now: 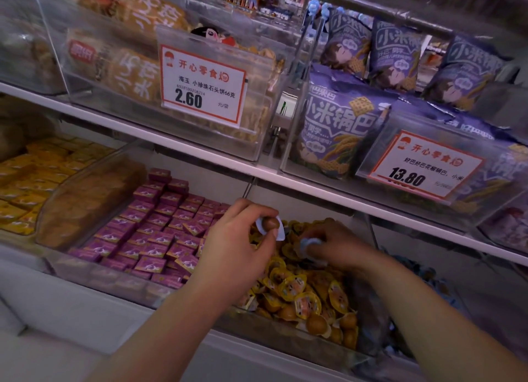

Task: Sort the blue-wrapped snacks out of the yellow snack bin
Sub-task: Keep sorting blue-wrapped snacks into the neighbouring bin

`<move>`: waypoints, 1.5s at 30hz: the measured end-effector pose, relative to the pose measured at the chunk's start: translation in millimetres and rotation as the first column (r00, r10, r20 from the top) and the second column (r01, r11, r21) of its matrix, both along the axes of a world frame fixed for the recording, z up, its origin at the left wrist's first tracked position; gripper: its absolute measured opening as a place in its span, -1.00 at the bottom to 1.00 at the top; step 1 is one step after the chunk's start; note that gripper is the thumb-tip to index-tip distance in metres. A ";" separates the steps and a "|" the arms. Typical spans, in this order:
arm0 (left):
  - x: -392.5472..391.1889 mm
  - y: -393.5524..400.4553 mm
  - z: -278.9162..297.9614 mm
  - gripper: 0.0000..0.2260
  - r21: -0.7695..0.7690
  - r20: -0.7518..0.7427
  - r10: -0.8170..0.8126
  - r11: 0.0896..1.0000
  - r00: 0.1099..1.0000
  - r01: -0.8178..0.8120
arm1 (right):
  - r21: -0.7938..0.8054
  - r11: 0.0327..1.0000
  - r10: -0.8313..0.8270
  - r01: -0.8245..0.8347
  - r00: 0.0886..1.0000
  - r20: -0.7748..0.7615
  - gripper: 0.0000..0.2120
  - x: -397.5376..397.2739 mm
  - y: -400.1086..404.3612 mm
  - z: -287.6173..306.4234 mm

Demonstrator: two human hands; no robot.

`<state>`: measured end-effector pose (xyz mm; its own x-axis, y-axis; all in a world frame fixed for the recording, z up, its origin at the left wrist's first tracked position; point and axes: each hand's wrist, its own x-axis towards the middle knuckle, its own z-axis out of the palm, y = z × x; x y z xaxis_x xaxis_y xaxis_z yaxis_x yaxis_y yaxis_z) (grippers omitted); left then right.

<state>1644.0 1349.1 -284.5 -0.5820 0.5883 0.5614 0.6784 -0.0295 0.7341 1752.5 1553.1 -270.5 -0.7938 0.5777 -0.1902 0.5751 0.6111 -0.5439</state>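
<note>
The left hand (243, 233) pinches a blue-wrapped snack (270, 226) lifted clear of the yellow snack bin (303, 301). At its 3 o'clock, the right hand (334, 244) curls its fingers round another blue-wrapped piece (311, 246), likely gathering strays for removal.

left hand (240, 238) raised, fingers curled, pinching a snack (270, 224), right hand (334, 244) lower, fingers curled round another snack (311, 246), both forearms bare, reaching forward

Purple packets (154, 233) beside yellow boxes (31, 176); above, price tags (203, 84) and blue bags (337, 130).
</note>
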 end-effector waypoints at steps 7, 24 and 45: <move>25.5 9.4 -6.8 -0.73 0.017 0.039 0.002 1.000 0.999 -0.003 | -0.933 0.359 -0.623 -0.022 0.739 -0.257 -0.75 27.6 -54.3 23.5; 57.4 37.9 -31.3 -0.65 -0.446 -0.191 -0.285 0.877 0.939 0.176 | -0.705 0.540 -0.826 0.460 0.450 -0.340 -0.73 165.3 22.8 37.0; 19.3 14.8 -33.4 -0.62 -0.659 -0.252 -0.298 0.749 0.921 0.062 | 0.206 0.921 0.202 -0.330 0.859 0.471 -0.62 -9.7 -13.1 -27.0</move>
<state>1663.3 1364.0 -318.0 -0.2829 0.9463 0.1563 0.9056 0.2098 0.3685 1742.8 1540.0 -297.4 -0.7976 0.4348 -0.4180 0.5057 0.8599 -0.0704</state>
